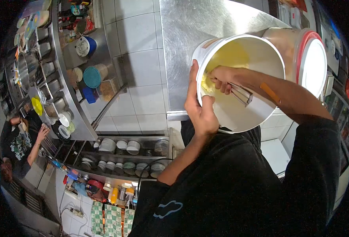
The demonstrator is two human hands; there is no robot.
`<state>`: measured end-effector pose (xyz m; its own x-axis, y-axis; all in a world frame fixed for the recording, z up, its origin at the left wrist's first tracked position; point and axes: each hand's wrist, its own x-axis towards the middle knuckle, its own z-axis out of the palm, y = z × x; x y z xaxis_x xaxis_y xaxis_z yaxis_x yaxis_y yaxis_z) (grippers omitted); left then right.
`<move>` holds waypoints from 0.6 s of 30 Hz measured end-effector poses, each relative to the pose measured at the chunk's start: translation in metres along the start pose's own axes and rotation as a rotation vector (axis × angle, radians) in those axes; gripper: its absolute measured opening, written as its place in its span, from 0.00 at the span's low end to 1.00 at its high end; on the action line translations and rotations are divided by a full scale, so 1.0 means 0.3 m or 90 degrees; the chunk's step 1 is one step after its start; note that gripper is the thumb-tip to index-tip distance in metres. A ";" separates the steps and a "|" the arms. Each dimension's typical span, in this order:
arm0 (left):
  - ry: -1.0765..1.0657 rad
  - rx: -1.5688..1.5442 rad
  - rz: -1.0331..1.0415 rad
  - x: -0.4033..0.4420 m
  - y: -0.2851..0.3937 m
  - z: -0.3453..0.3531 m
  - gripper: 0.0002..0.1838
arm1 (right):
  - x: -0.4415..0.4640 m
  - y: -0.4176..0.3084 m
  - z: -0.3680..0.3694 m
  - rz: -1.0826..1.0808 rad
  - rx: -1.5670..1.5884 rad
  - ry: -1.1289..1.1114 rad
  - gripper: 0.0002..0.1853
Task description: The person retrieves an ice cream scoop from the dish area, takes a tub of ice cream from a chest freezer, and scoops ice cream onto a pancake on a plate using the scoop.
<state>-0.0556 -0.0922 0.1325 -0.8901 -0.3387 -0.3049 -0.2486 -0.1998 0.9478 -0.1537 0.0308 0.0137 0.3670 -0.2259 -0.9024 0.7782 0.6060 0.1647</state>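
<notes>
A large white bucket [257,118] lies tipped with its mouth towards me at the edge of the steel counter. My left hand [201,112] grips its rim, thumb at the mouth and fingers stretched along the outside. Inside the bucket, my right hand [223,77] is closed around a metal scoop [242,94] whose two-bar squeeze handle sticks out below the fist. The scoop's working end is hidden. Soft yellow paste [208,85] clings to the inner wall beside my right fingers, and more is smeared deeper in.
Behind the bucket, a clear tub with a red-rimmed white lid [313,63] stands on the steel counter [182,35]. To the left is another steel counter [73,106] with containers and bottles. Shelves hold stacked bowls [133,147]. A co-worker [22,138] stands at far left.
</notes>
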 end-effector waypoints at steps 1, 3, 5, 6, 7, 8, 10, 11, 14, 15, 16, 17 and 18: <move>-0.001 -0.013 -0.001 0.001 -0.002 0.000 0.38 | 0.020 0.006 -0.014 0.000 -0.004 -0.001 0.22; -0.009 -0.021 -0.005 -0.016 -0.034 -0.009 0.38 | 0.060 0.027 -0.044 -0.024 0.026 -0.079 0.13; -0.005 -0.016 -0.085 -0.027 -0.112 -0.014 0.37 | 0.041 0.013 -0.045 -0.018 0.035 -0.079 0.13; -0.006 -0.014 -0.085 -0.032 -0.116 -0.015 0.37 | 0.029 0.012 -0.038 -0.003 0.043 -0.084 0.13; -0.012 -0.019 -0.082 -0.029 -0.109 -0.016 0.37 | 0.003 0.002 -0.032 -0.006 0.041 -0.084 0.13; -0.014 -0.024 -0.077 -0.026 -0.104 -0.017 0.37 | -0.031 -0.011 -0.028 0.009 -0.023 -0.092 0.17; -0.008 -0.037 -0.080 -0.021 -0.098 -0.016 0.37 | -0.080 -0.025 -0.016 0.019 -0.091 -0.094 0.21; -0.007 -0.051 -0.089 -0.023 -0.092 -0.014 0.36 | -0.103 -0.019 -0.008 0.001 -0.106 -0.100 0.20; -0.019 -0.041 -0.086 -0.016 -0.066 -0.009 0.35 | -0.153 0.014 -0.008 -0.041 -0.083 -0.130 0.20; -0.016 -0.011 -0.085 -0.024 -0.091 -0.017 0.30 | -0.165 0.032 -0.006 -0.046 -0.045 -0.170 0.20; -0.019 -0.012 -0.070 -0.024 -0.086 -0.008 0.30 | -0.194 0.044 0.000 -0.059 -0.050 -0.164 0.20; -0.003 -0.083 -0.066 -0.026 -0.079 0.004 0.31 | -0.229 0.057 0.007 -0.077 -0.012 -0.189 0.20; 0.014 -0.156 -0.062 -0.026 -0.068 0.011 0.34 | -0.265 0.068 0.011 -0.094 0.024 -0.214 0.20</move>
<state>-0.0449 -0.0825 0.1160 -0.8577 -0.3257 -0.3979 -0.2302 -0.4487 0.8635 -0.1653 0.0587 0.0901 0.3920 -0.5507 -0.7370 0.8509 0.5216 0.0628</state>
